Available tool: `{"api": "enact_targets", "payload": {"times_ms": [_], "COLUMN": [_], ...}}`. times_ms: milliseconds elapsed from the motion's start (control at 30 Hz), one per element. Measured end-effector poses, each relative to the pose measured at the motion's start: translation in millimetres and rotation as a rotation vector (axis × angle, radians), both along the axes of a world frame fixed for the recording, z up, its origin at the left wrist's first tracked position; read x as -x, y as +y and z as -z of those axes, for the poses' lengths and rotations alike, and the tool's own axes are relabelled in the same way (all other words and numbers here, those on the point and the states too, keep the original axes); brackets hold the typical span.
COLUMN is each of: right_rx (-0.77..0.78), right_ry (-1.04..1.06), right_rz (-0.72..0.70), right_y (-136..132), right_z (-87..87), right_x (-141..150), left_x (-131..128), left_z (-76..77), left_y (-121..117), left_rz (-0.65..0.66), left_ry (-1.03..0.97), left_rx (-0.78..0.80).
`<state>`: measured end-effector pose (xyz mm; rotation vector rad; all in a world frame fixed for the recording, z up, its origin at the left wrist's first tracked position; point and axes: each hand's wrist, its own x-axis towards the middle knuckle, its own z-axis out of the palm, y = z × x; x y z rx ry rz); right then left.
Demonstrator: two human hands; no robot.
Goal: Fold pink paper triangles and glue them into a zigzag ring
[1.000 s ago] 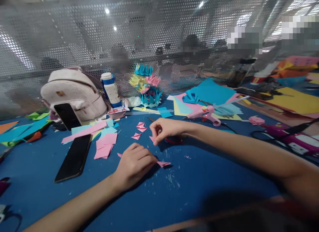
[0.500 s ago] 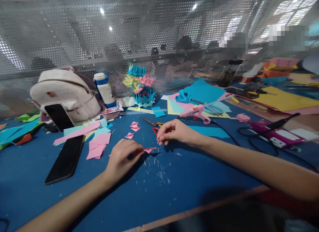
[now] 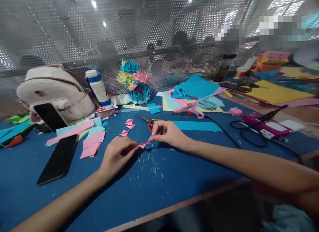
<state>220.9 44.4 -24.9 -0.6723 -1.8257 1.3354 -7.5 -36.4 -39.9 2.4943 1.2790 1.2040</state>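
Paper piece (image 3: 143, 145), pink and folded, sits right between the two hands, over the middle of the blue table (image 3: 174, 185). Left hand (image 3: 117, 154) has its left end pinched between thumb and fingers, so it pokes out to the right of those fingertips. Right hand (image 3: 166, 134) is pinching the right tip, thumb against finger. More folded pink bits (image 3: 130, 124) lie just far of the left hand, scissors (image 3: 145, 119) just far of the right.
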Motion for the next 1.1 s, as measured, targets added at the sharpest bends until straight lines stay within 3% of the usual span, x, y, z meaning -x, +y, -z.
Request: {"api": "enact_targets", "payload": {"times_ms": [633, 1100], "right_rx": [-0.046, 0.004], "right_ry": [-0.004, -0.018], "right_rz": [0.005, -0.053], "right_y": [0.1, -0.2], "right_z": [3.1, 9.7], "right_x": [0.9, 4.5], "left_x": [0.1, 0.5], "left_z": [0.0, -0.8], "left_y": [0.0, 0.9], "left_rz": [-0.012, -0.022], "left_ry": [-0.039, -0.055], "left_rx": [0.031, 0.041]}}
